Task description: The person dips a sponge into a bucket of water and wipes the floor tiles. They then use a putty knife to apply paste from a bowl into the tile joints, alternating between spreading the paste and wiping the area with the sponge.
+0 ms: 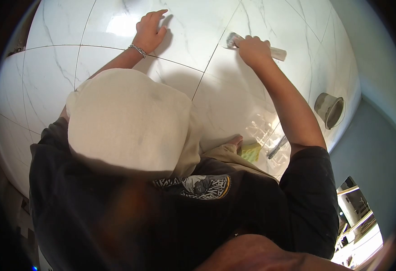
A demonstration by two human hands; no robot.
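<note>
My right hand (pixel 254 50) is closed over a flat, pale trowel-like float (pixel 277 53), its fingers wrapped round the middle. One end of the tool shows grey smears, and it lies close over a white marble-patterned tile (pixel 234 86), beside a dark joint line. On the left, my left hand (pixel 150 32) rests on another tile with the fingers stretched out and nothing in them. A chain bracelet (pixel 137 50) circles that wrist.
A grey-smeared bucket (pixel 323 107) stands tilted in view by the wall (pixel 379 149). Nearer my knee lie clear plastic wrapping (pixel 262 126), a grey-handled tool (pixel 277 148) and a yellow-green piece (pixel 251 152) beside my foot (pixel 237 141).
</note>
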